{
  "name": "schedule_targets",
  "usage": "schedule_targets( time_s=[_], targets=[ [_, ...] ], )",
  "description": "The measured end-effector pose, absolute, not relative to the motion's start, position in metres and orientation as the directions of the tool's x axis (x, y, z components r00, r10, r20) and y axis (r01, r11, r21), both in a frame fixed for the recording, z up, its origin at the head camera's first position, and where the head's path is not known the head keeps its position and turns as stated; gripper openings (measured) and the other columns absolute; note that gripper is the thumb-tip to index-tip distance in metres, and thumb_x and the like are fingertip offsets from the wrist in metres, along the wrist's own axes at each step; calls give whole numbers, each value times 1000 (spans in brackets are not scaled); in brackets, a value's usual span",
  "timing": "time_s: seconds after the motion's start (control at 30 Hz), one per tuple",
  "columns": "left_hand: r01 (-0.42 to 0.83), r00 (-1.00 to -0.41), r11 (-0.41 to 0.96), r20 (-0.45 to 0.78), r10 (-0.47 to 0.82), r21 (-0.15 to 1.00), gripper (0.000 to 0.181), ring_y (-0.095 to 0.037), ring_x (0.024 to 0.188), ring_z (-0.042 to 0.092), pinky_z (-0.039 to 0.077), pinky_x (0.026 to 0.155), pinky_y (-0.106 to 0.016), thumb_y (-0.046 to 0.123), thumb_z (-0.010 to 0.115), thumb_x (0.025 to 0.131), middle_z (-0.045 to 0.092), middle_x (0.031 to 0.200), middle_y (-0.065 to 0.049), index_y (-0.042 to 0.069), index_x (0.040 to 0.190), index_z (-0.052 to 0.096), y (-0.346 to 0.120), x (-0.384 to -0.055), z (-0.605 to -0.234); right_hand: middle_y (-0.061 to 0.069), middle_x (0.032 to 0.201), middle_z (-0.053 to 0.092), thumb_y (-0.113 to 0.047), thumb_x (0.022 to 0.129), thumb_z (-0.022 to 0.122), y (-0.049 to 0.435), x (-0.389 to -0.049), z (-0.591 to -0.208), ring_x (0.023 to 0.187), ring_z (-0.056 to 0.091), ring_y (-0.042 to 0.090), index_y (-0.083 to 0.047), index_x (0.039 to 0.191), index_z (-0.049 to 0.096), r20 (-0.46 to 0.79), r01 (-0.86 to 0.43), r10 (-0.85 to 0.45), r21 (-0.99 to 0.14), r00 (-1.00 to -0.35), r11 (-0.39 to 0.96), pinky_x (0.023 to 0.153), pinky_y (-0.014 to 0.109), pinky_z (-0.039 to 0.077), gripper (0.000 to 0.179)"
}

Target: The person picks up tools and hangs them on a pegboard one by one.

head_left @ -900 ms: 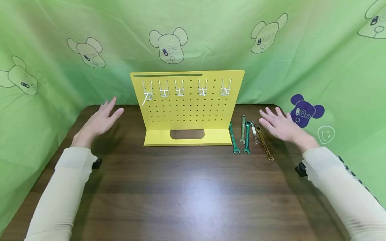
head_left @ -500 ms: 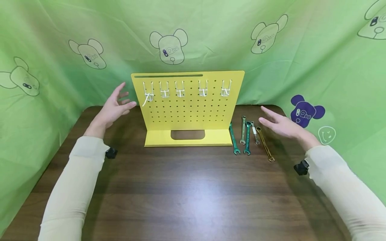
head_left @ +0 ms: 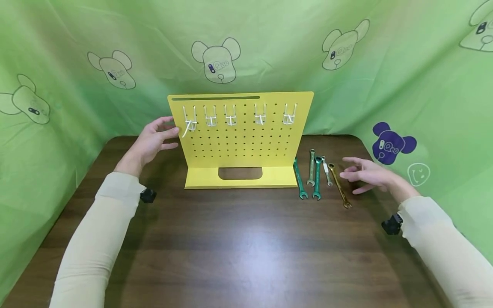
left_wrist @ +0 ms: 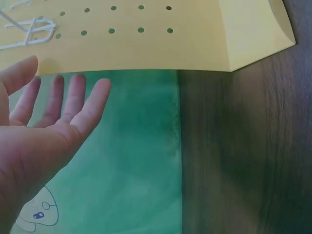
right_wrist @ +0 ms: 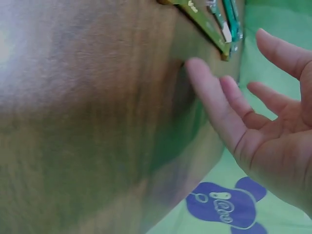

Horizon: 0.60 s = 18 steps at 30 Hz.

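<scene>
A yellow pegboard point(head_left: 235, 145) stands upright on the table, with several white wire hooks point(head_left: 259, 117) across its upper part. My left hand point(head_left: 152, 139) is at the board's left edge, thumb and fingers spread apart. In the left wrist view the thumb point(left_wrist: 24, 73) meets that edge, but a firm hold cannot be made out. Right of the board lie a gold wrench point(head_left: 340, 186), two green wrenches point(head_left: 317, 177), an olive-green wrench point(head_left: 311, 169) and a small silver wrench point(head_left: 326, 170) with a white tag. My right hand point(head_left: 371, 174) hovers beside the gold wrench, fingers loosely bent, holding nothing.
The brown wooden table point(head_left: 231, 239) extends in front of the board. A green curtain point(head_left: 269, 51) printed with bear heads hangs behind and along both sides, close to the table's edges.
My left hand has moved right to the pegboard's left edge. The right hand has come down and slightly nearer to me, its fingers more bent. Board and wrenches stay put.
</scene>
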<state>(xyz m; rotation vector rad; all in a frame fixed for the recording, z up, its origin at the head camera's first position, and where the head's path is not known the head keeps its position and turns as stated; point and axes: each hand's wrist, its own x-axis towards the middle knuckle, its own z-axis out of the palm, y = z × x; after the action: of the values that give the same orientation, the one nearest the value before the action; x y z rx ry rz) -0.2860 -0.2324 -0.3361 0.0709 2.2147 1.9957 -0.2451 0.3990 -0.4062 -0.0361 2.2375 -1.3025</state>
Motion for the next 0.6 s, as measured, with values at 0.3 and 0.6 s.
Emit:
schedule_targets(
  time_s=[0.3, 0.6],
  targets=[
    [-73, -988, 100, -86, 131, 992, 25, -24, 111, 60, 54, 103, -46, 22, 65, 101, 59, 118, -3, 9, 122, 59, -234, -287, -335, 25, 128, 43, -20, 98, 69, 395, -250, -415, 96, 56, 26, 4, 157, 19, -408, 219, -230, -794, -884, 568, 80, 45, 64, 80],
    [-51, -994, 53, -56, 89, 997, 23, -22, 103, 60, 60, 94, -37, 26, 66, 100, 60, 109, -2, 8, 114, 63, -230, -290, -337, 14, 112, 54, -16, 97, 70, 384, -262, -415, 88, 58, 20, 8, 152, 26, -414, 230, -201, -776, -888, 587, 77, 41, 65, 75]
  ],
)
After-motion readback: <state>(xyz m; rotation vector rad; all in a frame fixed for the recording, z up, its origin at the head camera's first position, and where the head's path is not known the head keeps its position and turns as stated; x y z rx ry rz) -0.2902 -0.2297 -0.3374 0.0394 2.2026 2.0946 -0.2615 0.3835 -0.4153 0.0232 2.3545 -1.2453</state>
